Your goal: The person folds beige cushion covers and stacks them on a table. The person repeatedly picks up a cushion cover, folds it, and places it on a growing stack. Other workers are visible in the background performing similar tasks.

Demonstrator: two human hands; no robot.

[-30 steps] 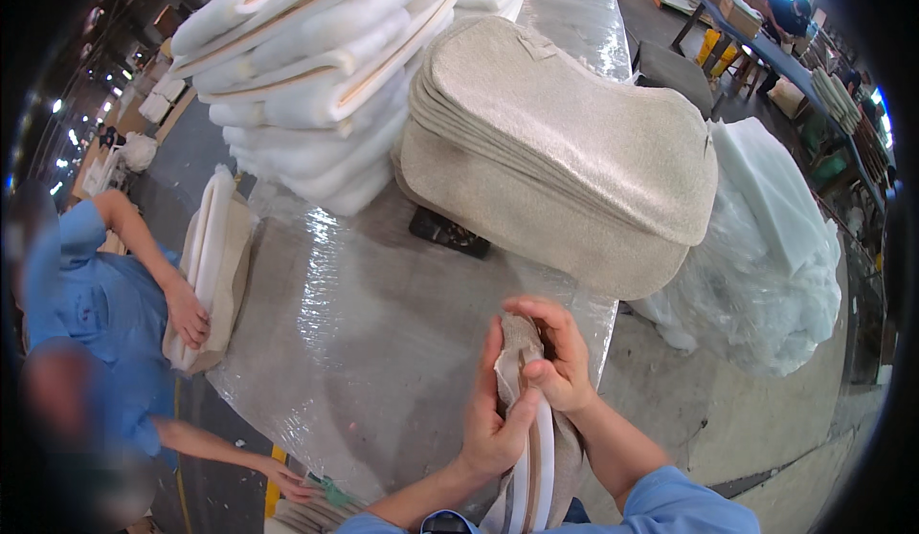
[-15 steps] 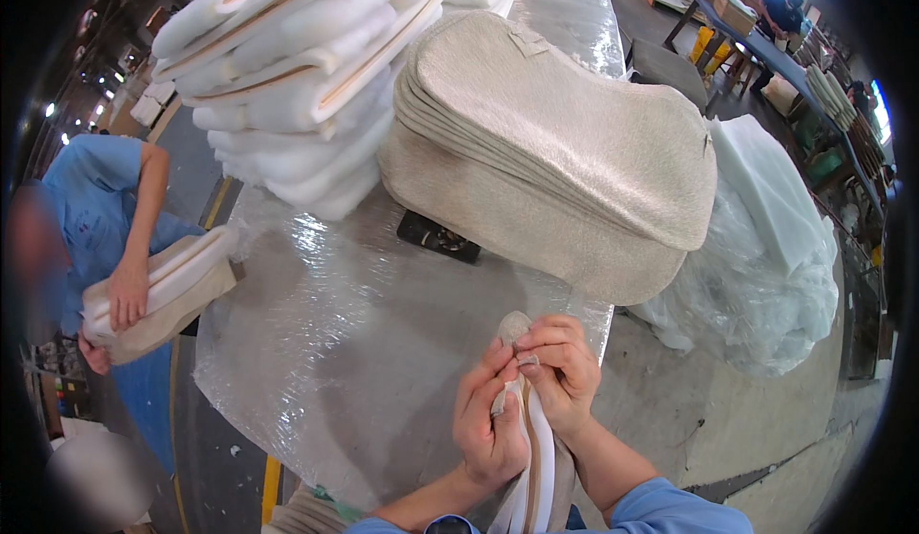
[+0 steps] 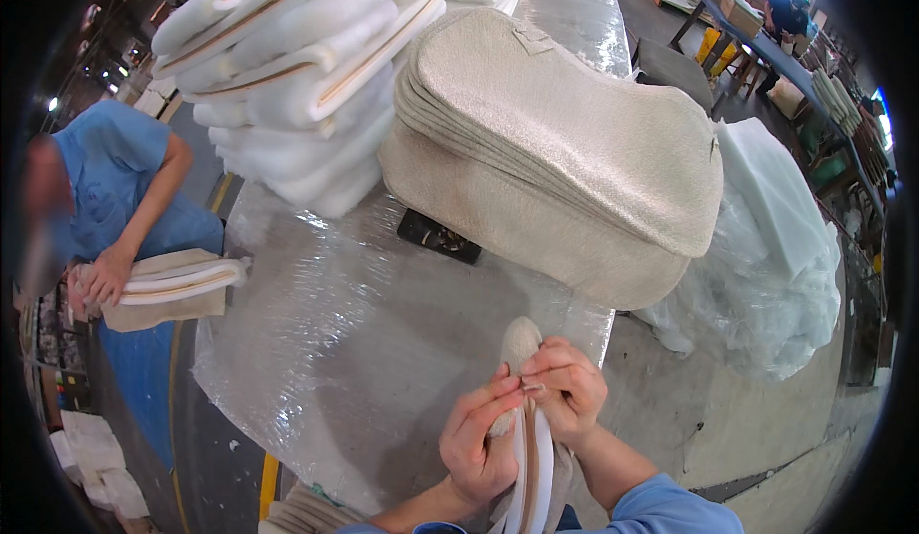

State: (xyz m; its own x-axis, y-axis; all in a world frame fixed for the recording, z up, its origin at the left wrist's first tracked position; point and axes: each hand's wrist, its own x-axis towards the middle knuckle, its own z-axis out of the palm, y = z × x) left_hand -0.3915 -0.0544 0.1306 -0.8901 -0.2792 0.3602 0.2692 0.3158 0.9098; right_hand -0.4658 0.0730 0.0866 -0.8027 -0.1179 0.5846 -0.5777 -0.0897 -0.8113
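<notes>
At the table's near edge, my left hand (image 3: 481,438) and my right hand (image 3: 568,390) pinch the edges of a beige fabric cushion cover (image 3: 520,339) together. The cover's rounded end sticks out beyond my fingertips. Between its sides, a folded white foam pad (image 3: 544,457) with a brown strip down its middle runs back toward my body. My fingertips nearly meet over the cover's opening and hide what lies between them. Farther off on the table lies a stack of beige fabric covers (image 3: 574,142), long and waisted in shape.
Folded white padding (image 3: 316,84) is piled at the far left of the plastic-wrapped table (image 3: 316,343). A black box (image 3: 438,235) sits beside the covers. Clear plastic with white foam (image 3: 775,237) stands at right. A co-worker (image 3: 124,180) at left handles a similar cushion (image 3: 172,290).
Both my hands have slid slightly toward me along the cover, so more of its rounded end shows. At left, the co-worker has moved inward and the cushion there has turned more level.
</notes>
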